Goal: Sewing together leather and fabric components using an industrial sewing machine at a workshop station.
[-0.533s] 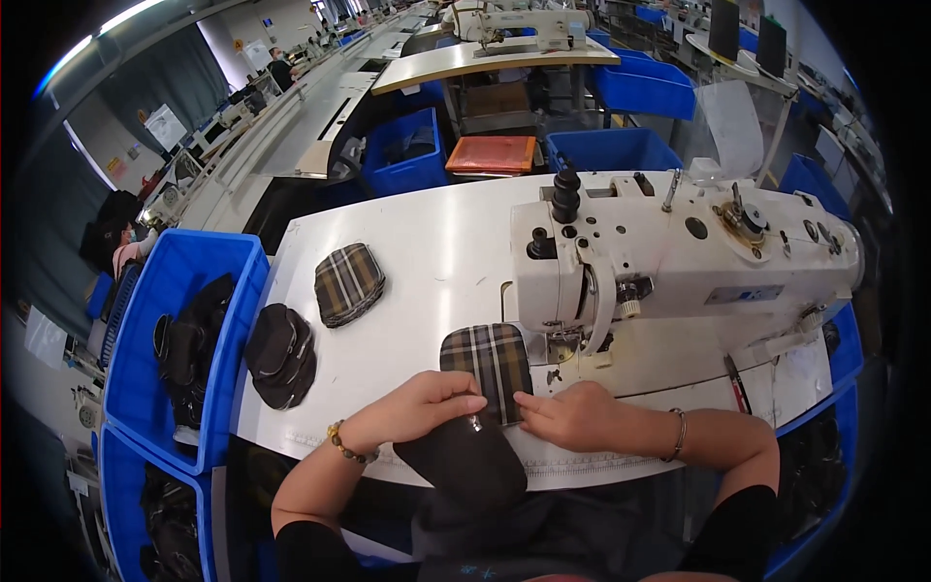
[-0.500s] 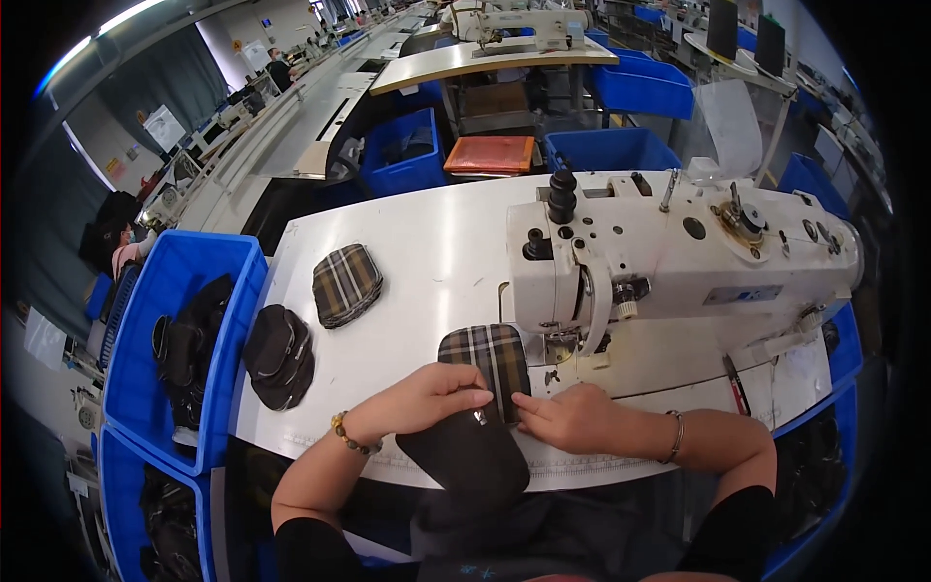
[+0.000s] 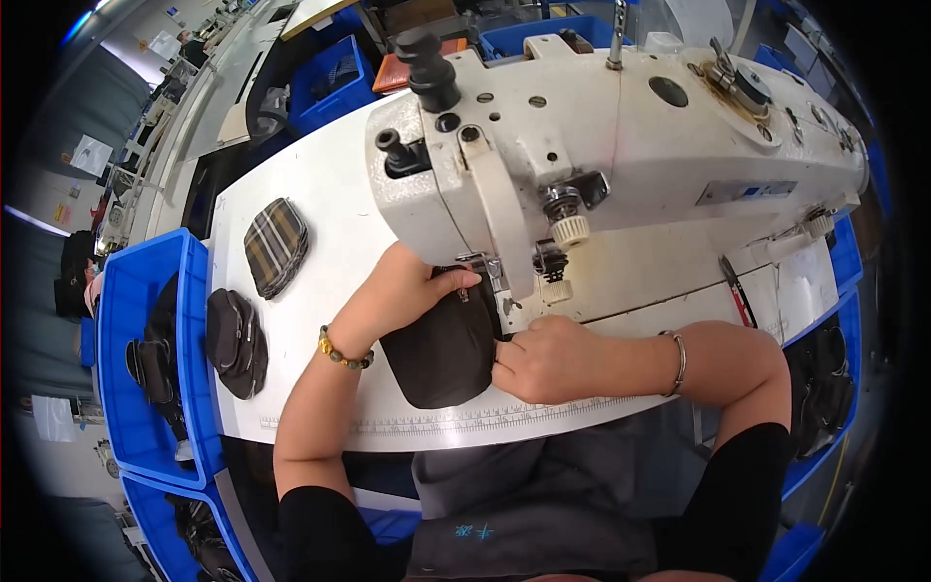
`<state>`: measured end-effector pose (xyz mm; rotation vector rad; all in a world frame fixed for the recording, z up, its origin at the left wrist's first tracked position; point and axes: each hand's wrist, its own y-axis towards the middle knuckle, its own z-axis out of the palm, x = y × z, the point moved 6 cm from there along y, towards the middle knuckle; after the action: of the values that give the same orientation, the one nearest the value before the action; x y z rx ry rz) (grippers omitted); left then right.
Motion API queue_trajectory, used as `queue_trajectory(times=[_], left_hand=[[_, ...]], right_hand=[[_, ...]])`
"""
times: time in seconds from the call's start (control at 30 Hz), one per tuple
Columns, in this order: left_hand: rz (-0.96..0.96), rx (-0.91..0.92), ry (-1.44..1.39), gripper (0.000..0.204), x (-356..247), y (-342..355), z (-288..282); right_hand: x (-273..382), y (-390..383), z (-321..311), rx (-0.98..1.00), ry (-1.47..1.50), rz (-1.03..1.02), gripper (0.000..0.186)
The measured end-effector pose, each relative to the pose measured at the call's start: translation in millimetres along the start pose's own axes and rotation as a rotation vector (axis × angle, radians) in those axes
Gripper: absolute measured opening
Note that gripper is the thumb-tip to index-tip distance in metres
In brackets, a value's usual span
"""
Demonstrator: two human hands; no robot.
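Fingers of the left hand (image 3: 407, 291) pinch the black fabric piece (image 3: 441, 351) at the sewing machine (image 3: 621, 145); the right hand (image 3: 543, 361) curls at its right edge, grip hidden. Work looks unfinished; what remains is unclear.

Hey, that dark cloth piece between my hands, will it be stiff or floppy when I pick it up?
Probably somewhat floppy: the dark cloth piece looks like soft fabric. Likely light, since little bulk shows. It seems unlikely to roll, lying broad side down on the white tabletop.
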<state>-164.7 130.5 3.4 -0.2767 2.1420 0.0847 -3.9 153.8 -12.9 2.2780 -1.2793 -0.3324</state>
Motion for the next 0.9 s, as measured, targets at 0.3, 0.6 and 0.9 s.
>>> queue_trajectory(times=[0.3, 0.6, 0.9], left_hand=[[0.024, -0.056, 0.233, 0.027, 10.2, 0.7, 2.7], [0.091, -0.113, 0.367, 0.027, 1.2, -3.3, 3.1], [0.117, -0.039, 0.394, 0.027, 14.7, -3.1, -0.6]], right_hand=[[1.6, -1.1, 4.4, 0.025, -0.027, -0.019, 0.013], [-6.7, 2.9, -9.6, -0.210, -0.286, 0.034, 0.012], [3.2, -0.3, 4.0, -0.079, -0.324, 0.025, 0.022]])
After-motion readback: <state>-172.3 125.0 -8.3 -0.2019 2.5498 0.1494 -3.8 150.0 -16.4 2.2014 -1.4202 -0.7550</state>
